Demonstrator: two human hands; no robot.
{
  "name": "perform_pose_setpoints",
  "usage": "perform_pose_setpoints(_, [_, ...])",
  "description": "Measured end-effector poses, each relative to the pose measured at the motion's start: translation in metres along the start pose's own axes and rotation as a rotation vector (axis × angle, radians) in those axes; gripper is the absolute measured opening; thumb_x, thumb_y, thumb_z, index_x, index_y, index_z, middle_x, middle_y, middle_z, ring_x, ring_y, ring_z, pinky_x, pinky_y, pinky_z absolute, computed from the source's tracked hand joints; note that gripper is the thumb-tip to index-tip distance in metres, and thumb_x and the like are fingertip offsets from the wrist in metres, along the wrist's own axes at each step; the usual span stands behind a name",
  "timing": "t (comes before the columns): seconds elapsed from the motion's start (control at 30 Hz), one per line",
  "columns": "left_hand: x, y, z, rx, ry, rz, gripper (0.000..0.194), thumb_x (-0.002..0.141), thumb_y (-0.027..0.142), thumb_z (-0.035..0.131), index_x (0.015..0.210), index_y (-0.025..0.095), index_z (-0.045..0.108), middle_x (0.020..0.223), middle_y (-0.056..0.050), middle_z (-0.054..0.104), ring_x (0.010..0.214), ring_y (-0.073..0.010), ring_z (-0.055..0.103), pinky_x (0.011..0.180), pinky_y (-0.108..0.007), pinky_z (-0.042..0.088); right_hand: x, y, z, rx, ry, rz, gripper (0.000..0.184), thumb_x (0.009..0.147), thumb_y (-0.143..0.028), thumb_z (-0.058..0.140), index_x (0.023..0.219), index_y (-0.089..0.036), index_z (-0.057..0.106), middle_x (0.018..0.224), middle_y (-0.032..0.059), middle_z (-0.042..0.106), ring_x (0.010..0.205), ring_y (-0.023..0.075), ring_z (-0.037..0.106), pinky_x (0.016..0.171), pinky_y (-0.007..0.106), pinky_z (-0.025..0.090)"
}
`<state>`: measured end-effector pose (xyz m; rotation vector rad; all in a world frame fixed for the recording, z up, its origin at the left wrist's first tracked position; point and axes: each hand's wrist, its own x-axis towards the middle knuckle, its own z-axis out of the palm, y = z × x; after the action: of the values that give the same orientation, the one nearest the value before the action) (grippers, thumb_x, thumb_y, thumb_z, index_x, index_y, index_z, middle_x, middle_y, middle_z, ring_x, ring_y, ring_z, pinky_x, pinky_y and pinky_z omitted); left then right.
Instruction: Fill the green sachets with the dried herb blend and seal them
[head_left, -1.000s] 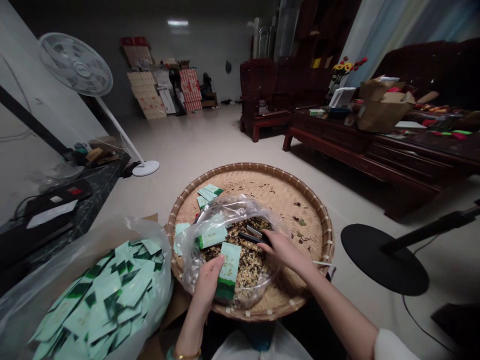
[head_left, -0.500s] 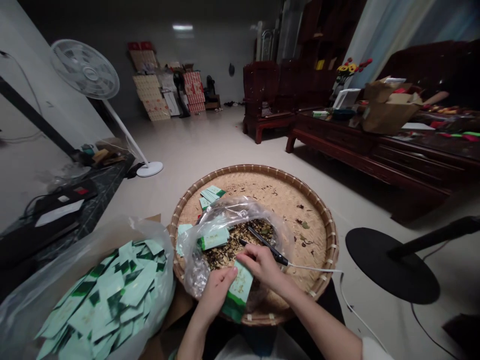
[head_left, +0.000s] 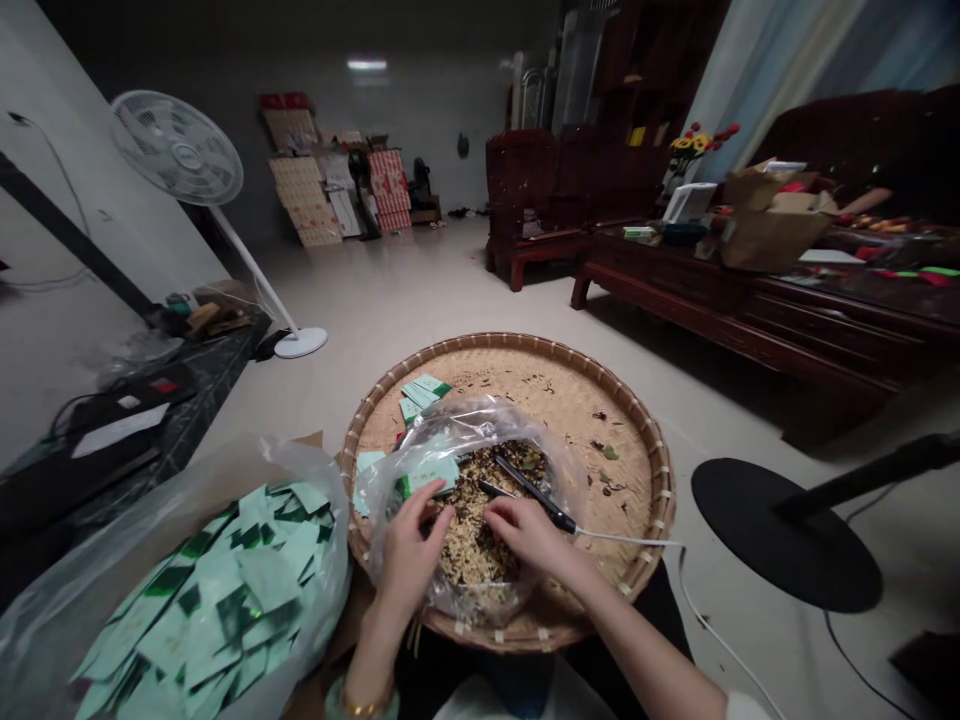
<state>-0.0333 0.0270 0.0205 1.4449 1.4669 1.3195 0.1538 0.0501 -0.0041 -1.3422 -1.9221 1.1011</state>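
Tiled floor (head_left: 420,290) runs back to flattened printed cartons (head_left: 330,175) leaning on the far wall, with a white standing fan (head_left: 176,150) at left and a carved dark-wood worktop (head_left: 675,275) at right carrying a cardboard box (head_left: 772,230); a round black stand base (head_left: 784,535) sits on the floor at right. Centre of view, we have a wide woven bamboo tray (head_left: 651,440) just in front of the person, with a clear plastic bag (head_left: 487,420) lying open on it and a dried, tea-like mix (head_left: 472,565) heaped inside. We read the tray as a catch surface, since loose flakes lie scattered on it outside the bag. Both hands are down at the bag's mouth. The left hand (head_left: 409,565) has its fingers bunched and pointing down into the mix; we can't tell if they pinch anything. The right hand (head_left: 525,530) is curled loosely, fingers low over the mix, just beside a black corded tool (head_left: 532,492), and we can't tell if it grips that. The tool's white cord (head_left: 630,540) trails off right over the tray rim, probably keeping it clear of the mix. One green-and-pale printed card (head_left: 431,477) lies inside the bag, a small stack of printed cards (head_left: 424,388) sits on the tray beyond it, and a big bag of matching cards (head_left: 217,600) waits at lower left, within easy reach of the left hand.
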Motion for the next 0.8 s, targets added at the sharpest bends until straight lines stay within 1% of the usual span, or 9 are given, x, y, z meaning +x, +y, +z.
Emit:
perform_pose_setpoints(0.07, [0.015,-0.015,0.007,0.401,-0.073,0.126,0.027,0.072,0.023,0.065,0.098,0.02,0.067,0.117,-0.012,0.064,0.119,-0.031,0.05,0.101,-0.05,0.037,-0.005,-0.002,0.001,-0.159,-0.038,-0.043,0.021,0.085,-0.024,0.048,0.081,-0.018,0.068,0.082,0.0051,0.07,0.078,0.0188,0.062,0.072,0.026,0.042])
perform_pose_setpoints(0.13, [0.03,-0.025,0.008,0.686,-0.105,0.137,0.026,0.075,0.015,0.059,0.1,0.015,0.067,0.116,-0.016,0.064,0.116,-0.0312,0.053,0.098,-0.048,0.039,-0.008,-0.001,0.001,-0.239,-0.06,-0.038,0.02,0.085,-0.021,0.048,0.085,-0.018,0.068,0.088,0.0059,0.071,0.083,0.0196,0.063,0.075,0.026,0.041])
perform_pose_setpoints(0.23, [0.042,-0.031,0.005,0.869,-0.178,0.094,0.023,0.078,0.017,0.058,0.098,0.014,0.068,0.108,-0.017,0.068,0.101,-0.0292,0.063,0.089,-0.042,0.046,-0.009,0.004,0.001,-0.296,-0.037,-0.022,0.019,0.085,-0.02,0.049,0.087,-0.018,0.068,0.089,0.0067,0.069,0.087,0.0199,0.061,0.079,0.027,0.041])
perform_pose_setpoints(0.43, [0.051,-0.039,-0.002,0.868,-0.181,0.088,0.016,0.079,0.019,0.058,0.087,0.016,0.072,0.094,-0.012,0.073,0.088,-0.0249,0.069,0.083,-0.035,0.049,-0.006,0.013,0.001,-0.3,0.057,0.008,0.021,0.086,-0.02,0.049,0.097,-0.016,0.066,0.098,0.0107,0.064,0.095,0.021,0.058,0.086,0.029,0.042])
perform_pose_setpoints(0.53, [0.052,-0.04,-0.003,0.867,-0.152,0.109,0.017,0.081,0.017,0.054,0.083,0.015,0.072,0.085,-0.012,0.074,0.08,-0.0257,0.07,0.078,-0.037,0.051,-0.008,0.011,0.001,-0.279,0.086,-0.007,0.021,0.086,-0.019,0.049,0.097,-0.016,0.066,0.097,0.0111,0.063,0.095,0.022,0.057,0.086,0.032,0.042])
perform_pose_setpoints(0.6, [0.048,-0.036,-0.002,0.861,-0.119,0.14,0.019,0.084,0.017,0.051,0.085,0.014,0.07,0.086,-0.013,0.074,0.08,-0.0261,0.069,0.077,-0.039,0.052,-0.009,0.008,0.002,-0.185,0.107,-0.03,0.021,0.087,-0.022,0.047,0.093,-0.017,0.067,0.095,0.0101,0.064,0.093,0.0221,0.058,0.087,0.034,0.043])
perform_pose_setpoints(0.67, [0.037,-0.031,0.004,0.822,-0.065,0.245,0.018,0.085,0.017,0.05,0.087,0.015,0.068,0.097,-0.013,0.072,0.091,-0.0253,0.066,0.084,-0.041,0.05,-0.008,0.006,0.005,0.024,0.144,-0.018,0.026,0.089,-0.03,0.044,0.096,-0.018,0.066,0.095,0.0092,0.065,0.091,0.0218,0.059,0.083,0.034,0.046])
perform_pose_setpoints(0.73, [0.02,-0.024,0.014,0.681,0.04,0.546,0.016,0.086,0.017,0.049,0.087,0.016,0.065,0.101,-0.012,0.07,0.098,-0.0244,0.062,0.088,-0.043,0.048,-0.005,0.006,0.011,0.308,0.161,0.06,0.036,0.09,-0.044,0.04,0.101,-0.019,0.063,0.092,0.0084,0.065,0.085,0.0216,0.061,0.07,0.033,0.051])
perform_pose_setpoints(0.8, [0.003,-0.019,0.025,0.606,0.073,0.695,0.015,0.087,0.014,0.048,0.091,0.017,0.062,0.105,-0.011,0.068,0.099,-0.0227,0.061,0.089,-0.043,0.049,-0.001,0.005,0.017,0.554,0.144,0.137,0.046,0.086,-0.055,0.041,0.102,-0.018,0.062,0.088,0.0074,0.063,0.077,0.0206,0.062,0.055,0.03,0.052])
